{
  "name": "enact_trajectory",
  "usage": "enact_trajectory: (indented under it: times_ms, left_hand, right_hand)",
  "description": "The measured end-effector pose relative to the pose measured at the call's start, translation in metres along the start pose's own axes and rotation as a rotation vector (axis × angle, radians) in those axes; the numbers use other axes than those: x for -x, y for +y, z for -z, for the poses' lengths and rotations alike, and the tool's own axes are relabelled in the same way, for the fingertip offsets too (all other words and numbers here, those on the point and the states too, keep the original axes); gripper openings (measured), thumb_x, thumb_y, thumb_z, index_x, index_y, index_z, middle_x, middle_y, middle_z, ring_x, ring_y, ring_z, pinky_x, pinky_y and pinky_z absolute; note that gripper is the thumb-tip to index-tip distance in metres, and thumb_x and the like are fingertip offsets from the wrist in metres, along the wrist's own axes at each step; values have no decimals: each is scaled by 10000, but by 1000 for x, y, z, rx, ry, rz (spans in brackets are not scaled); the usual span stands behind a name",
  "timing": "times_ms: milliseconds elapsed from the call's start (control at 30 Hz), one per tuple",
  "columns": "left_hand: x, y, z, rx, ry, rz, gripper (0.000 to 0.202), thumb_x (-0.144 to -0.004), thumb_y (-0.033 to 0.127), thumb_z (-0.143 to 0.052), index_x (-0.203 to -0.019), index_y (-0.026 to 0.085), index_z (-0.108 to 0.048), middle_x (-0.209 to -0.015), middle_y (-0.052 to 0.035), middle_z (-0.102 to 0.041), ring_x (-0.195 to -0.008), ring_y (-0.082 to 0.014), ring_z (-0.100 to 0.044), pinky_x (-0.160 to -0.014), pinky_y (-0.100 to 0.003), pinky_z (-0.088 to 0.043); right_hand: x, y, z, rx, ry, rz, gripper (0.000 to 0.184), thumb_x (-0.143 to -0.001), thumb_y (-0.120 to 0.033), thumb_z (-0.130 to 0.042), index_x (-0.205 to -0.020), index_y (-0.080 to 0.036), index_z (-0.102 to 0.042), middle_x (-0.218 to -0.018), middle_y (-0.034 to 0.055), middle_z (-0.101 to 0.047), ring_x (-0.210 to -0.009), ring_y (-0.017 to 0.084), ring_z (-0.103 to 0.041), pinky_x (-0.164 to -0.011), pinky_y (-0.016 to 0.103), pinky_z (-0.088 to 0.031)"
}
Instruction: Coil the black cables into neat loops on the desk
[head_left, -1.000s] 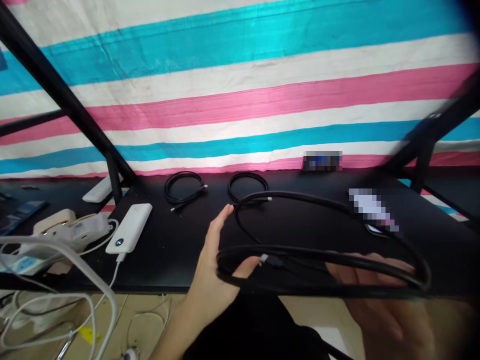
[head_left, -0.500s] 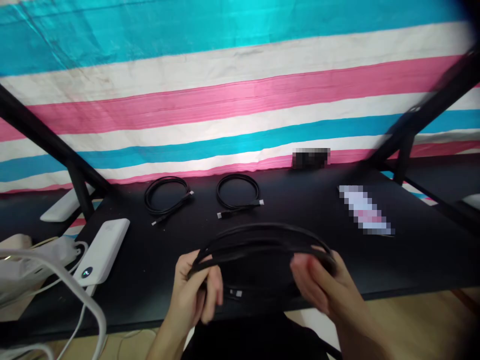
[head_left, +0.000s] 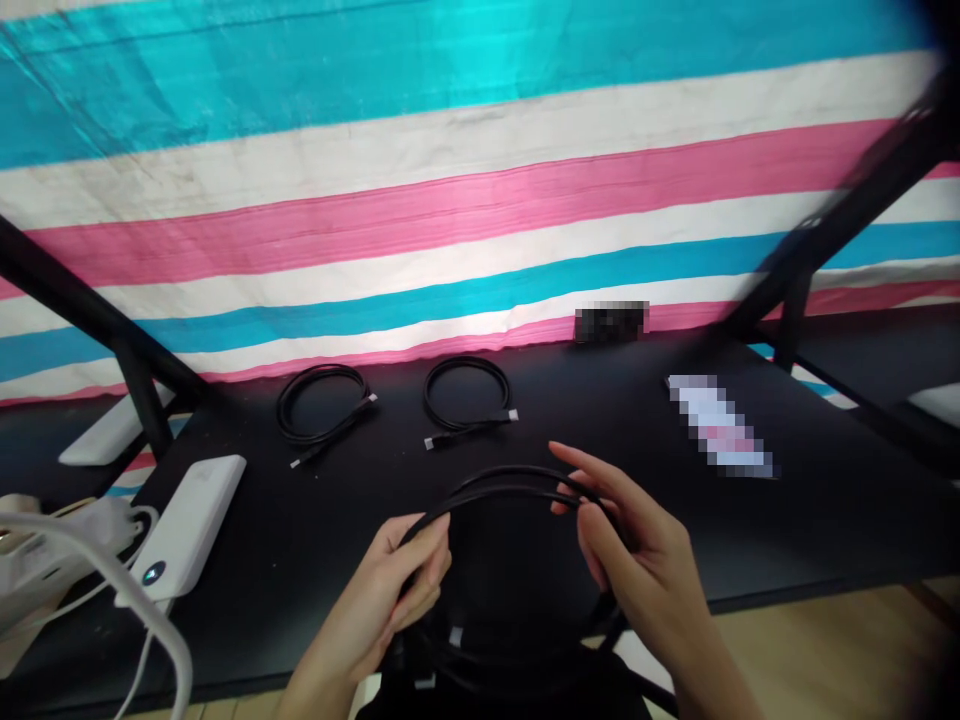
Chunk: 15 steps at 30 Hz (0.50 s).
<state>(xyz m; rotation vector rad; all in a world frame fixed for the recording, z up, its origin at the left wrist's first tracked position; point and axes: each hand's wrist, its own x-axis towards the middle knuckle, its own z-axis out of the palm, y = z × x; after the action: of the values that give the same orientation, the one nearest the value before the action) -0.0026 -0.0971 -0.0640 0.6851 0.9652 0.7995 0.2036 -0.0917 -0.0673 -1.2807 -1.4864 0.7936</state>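
Between my hands is a looped black cable [head_left: 510, 491], its coil raised above the front part of the table. My left hand [head_left: 409, 590] is closed round the coil's left side. On the right side, my right hand [head_left: 641, 550] pinches the strands between thumb and fingers, with its index finger stretched out past them. Pale metal plug ends [head_left: 456, 636] show low by the left hand, against dark clothing. Farther back, two more coiled black cables lie flat: a left coil [head_left: 282, 415] and a right coil [head_left: 429, 395], both with their plugs toward me.
A white power bank [head_left: 199, 520] lies at left on the black table [head_left: 337, 530]. Beside it are a white power strip [head_left: 82, 540] and a thick white cord [head_left: 150, 615]. At right is a blurred-out flat object [head_left: 720, 430]; a dark pixelated item [head_left: 611, 322] stands at the back.
The held coil has dropped slightly and its blur is gone. My right index finger has stretched out from the coil. The view has shifted slightly, with table items lower and farther left.
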Motion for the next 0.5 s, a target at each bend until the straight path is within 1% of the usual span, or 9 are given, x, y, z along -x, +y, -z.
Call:
enact_trajectory:
  times_ms: [33,133,200,233,300,400,467,500]
  left_hand:
    - [0,0,-3,-5,-8,7,489,-750,512,-633,-513,154,-398,-350,113,-228,-288,13,-112,-334,-156,-53]
    - [0,-1,-10,15,-4,16,482,-736,508,-649,-516,152,-412,-344,117,-211,-291,12,-101,-333,-158,-50]
    - [1,-2,-13,39,19,3,483,-721,492,-673,-512,153,-399,-350,116,-224,-290,15,-102,-331,-160,-48]
    - [1,-2,-13,54,44,-9,487,-707,487,-688,-514,155,-388,-353,117,-229,-291,16,-106,-332,-160,-51]
    - [3,-1,-10,86,108,-39,483,-662,471,-733,-534,162,-384,-351,124,-235,-291,16,-110,-337,-159,-57]
    - [9,4,-4,140,206,-113,380,-617,394,-788,-667,170,-485,-342,148,-238,-300,13,-108,-362,-144,-95]
    - [14,7,-3,168,204,-169,328,-630,342,-789,-757,178,-534,-344,155,-235,-311,10,-103,-382,-138,-125]
    - [16,9,-3,176,180,-190,307,-644,333,-780,-757,179,-540,-348,154,-228,-316,8,-100,-386,-141,-131]
  right_hand:
    - [-2,-2,1,44,-20,20,314,-845,-300,-553,-1145,-269,-641,-795,21,-626,-602,115,-557,-599,251,-493]
    - [-7,-9,0,142,-80,66,277,-836,-319,-574,-1082,-260,-685,-654,-7,-556,-520,96,-476,-491,215,-415]
    - [-8,-11,-1,145,-85,82,264,-836,-313,-574,-1064,-262,-697,-619,-18,-523,-485,84,-429,-461,208,-379]
    - [-8,-12,-1,124,-81,82,260,-836,-308,-572,-1058,-265,-700,-619,-17,-529,-488,83,-431,-466,209,-378]
    - [-7,-13,-2,29,-88,65,253,-829,-304,-577,-1042,-265,-707,-615,-13,-556,-497,87,-453,-469,212,-375]
    - [-3,-13,0,-193,-111,-8,220,-812,-299,-591,-975,-254,-732,-524,-22,-554,-421,73,-412,-412,204,-327]
    - [-1,-14,2,-307,-91,-70,195,-789,-291,-617,-923,-236,-748,-461,-25,-538,-363,56,-345,-360,193,-259]
    - [-1,-14,3,-347,-59,-107,185,-770,-289,-638,-902,-228,-753,-448,-22,-540,-345,48,-317,-343,188,-222]
